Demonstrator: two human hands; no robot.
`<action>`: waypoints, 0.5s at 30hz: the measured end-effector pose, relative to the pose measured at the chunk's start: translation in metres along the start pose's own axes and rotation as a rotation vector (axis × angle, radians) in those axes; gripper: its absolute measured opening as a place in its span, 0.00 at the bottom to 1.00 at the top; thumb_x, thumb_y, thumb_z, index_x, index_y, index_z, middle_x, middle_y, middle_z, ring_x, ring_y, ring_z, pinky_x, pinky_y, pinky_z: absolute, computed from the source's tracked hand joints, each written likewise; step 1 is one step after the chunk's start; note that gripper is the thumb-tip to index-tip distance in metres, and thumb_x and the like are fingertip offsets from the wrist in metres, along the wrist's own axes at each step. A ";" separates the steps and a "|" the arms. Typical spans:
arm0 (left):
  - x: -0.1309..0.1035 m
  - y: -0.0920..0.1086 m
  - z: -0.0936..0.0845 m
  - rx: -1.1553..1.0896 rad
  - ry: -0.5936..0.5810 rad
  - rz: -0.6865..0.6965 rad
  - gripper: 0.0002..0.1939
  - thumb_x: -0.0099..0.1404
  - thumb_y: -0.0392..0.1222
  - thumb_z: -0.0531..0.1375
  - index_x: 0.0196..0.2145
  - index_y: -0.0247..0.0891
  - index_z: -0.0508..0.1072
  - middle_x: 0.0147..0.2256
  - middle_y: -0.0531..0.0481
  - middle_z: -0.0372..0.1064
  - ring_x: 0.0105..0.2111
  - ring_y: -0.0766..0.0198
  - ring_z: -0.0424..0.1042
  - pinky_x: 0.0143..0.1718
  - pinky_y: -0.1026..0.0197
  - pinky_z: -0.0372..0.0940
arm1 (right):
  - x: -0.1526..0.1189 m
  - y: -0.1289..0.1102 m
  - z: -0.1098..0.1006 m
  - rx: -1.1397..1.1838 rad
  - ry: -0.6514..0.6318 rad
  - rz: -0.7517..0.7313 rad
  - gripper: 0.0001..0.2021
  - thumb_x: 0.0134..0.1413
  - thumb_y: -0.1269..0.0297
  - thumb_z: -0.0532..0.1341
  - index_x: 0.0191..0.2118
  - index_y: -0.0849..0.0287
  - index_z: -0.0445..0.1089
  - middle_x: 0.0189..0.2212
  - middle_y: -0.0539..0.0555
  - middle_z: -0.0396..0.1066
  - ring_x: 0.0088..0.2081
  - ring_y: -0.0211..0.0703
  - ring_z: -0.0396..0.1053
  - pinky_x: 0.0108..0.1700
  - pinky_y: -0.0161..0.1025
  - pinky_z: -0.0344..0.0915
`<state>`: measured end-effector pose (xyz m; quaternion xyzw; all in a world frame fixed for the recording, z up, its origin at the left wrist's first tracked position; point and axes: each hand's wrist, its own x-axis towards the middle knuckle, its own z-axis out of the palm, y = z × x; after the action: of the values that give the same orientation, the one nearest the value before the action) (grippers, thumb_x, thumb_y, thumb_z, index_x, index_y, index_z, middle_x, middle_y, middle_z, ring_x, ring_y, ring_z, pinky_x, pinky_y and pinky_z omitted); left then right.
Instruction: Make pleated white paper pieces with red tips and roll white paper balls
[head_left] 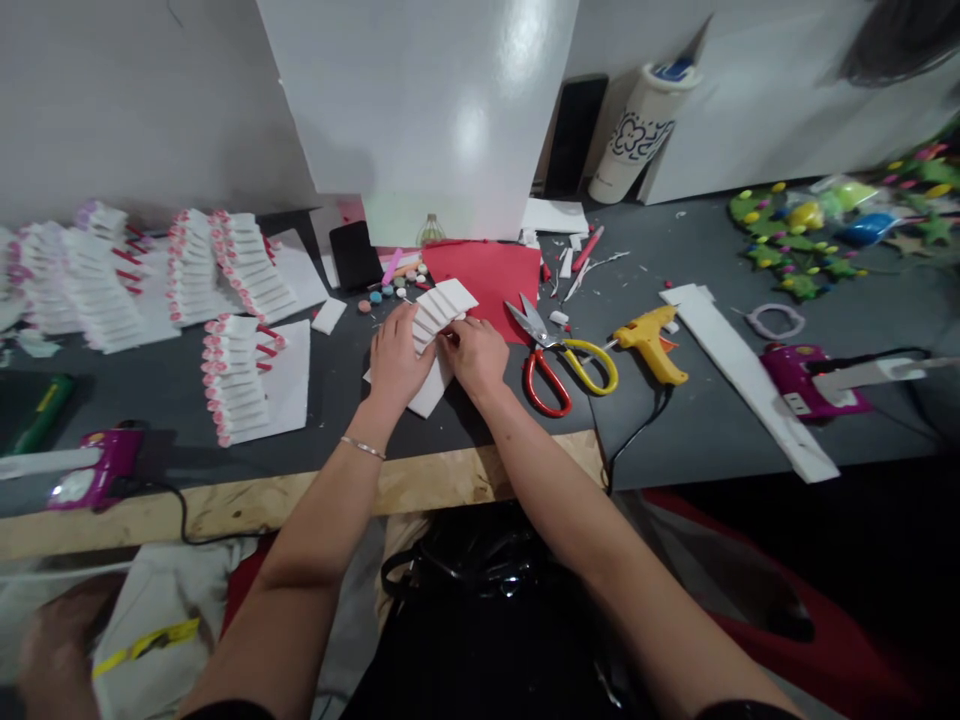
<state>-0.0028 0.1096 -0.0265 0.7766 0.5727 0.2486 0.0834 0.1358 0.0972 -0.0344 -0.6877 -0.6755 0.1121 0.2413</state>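
Left of scissors (pixel 553 345), left hand (pixel 401 352), part-closed, held pleated white piece (pixel 444 304); right hand (pixel 478 354) curled at its edge, grip unclear. Piece seemed light, crushable; edges looked safest hold.

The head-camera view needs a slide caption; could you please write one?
Left hand and right hand at a ridged white piece, left of open scissors and a yellow glue gun.

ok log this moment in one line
left hand: on ridged white piece | right hand: at its edge | scissors: open, lying nearby
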 end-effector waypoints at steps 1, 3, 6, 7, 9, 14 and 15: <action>0.000 0.000 0.000 -0.002 0.005 0.002 0.29 0.63 0.40 0.60 0.61 0.36 0.61 0.63 0.34 0.61 0.62 0.44 0.61 0.61 0.42 0.58 | 0.000 0.000 0.000 0.006 -0.002 0.005 0.10 0.63 0.60 0.57 0.41 0.54 0.75 0.42 0.55 0.75 0.45 0.50 0.67 0.40 0.41 0.62; 0.000 0.000 0.001 -0.005 0.017 0.008 0.29 0.63 0.39 0.60 0.61 0.35 0.61 0.62 0.34 0.61 0.62 0.44 0.62 0.61 0.42 0.59 | -0.001 -0.001 0.000 0.025 -0.008 0.015 0.10 0.63 0.60 0.57 0.41 0.54 0.74 0.43 0.56 0.75 0.45 0.49 0.67 0.39 0.40 0.62; 0.000 -0.002 0.003 -0.010 0.034 0.020 0.29 0.62 0.38 0.60 0.60 0.35 0.61 0.61 0.34 0.62 0.61 0.45 0.63 0.61 0.43 0.59 | -0.002 -0.001 -0.001 0.058 -0.014 0.020 0.10 0.63 0.61 0.56 0.42 0.54 0.74 0.43 0.56 0.75 0.46 0.48 0.68 0.40 0.40 0.62; 0.000 -0.003 0.004 -0.011 0.040 0.021 0.29 0.62 0.38 0.60 0.61 0.35 0.61 0.61 0.35 0.62 0.61 0.45 0.63 0.62 0.43 0.58 | -0.003 -0.001 -0.002 0.068 -0.017 0.020 0.10 0.63 0.61 0.56 0.42 0.55 0.74 0.43 0.56 0.75 0.47 0.48 0.68 0.41 0.40 0.63; 0.000 -0.004 0.005 -0.008 0.041 0.019 0.30 0.61 0.38 0.60 0.61 0.35 0.61 0.62 0.35 0.62 0.61 0.45 0.63 0.61 0.43 0.58 | -0.006 0.000 -0.006 0.087 -0.025 0.023 0.09 0.62 0.62 0.57 0.42 0.55 0.74 0.43 0.56 0.75 0.47 0.48 0.68 0.41 0.40 0.63; -0.002 -0.003 -0.001 -0.009 0.068 0.032 0.31 0.62 0.44 0.63 0.60 0.33 0.64 0.64 0.33 0.59 0.63 0.42 0.58 0.63 0.41 0.55 | -0.014 0.005 -0.024 0.171 -0.028 0.053 0.08 0.61 0.63 0.59 0.40 0.53 0.75 0.39 0.53 0.75 0.43 0.46 0.71 0.36 0.38 0.62; -0.003 0.000 -0.005 -0.024 0.102 0.044 0.30 0.62 0.47 0.63 0.59 0.34 0.66 0.64 0.33 0.59 0.64 0.42 0.57 0.64 0.40 0.54 | -0.015 0.006 -0.029 0.208 -0.013 0.054 0.07 0.60 0.63 0.60 0.40 0.53 0.76 0.38 0.53 0.75 0.41 0.45 0.71 0.36 0.38 0.61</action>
<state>-0.0063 0.1065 -0.0228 0.7744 0.5558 0.2967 0.0581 0.1536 0.0774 -0.0151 -0.6762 -0.6430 0.1924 0.3038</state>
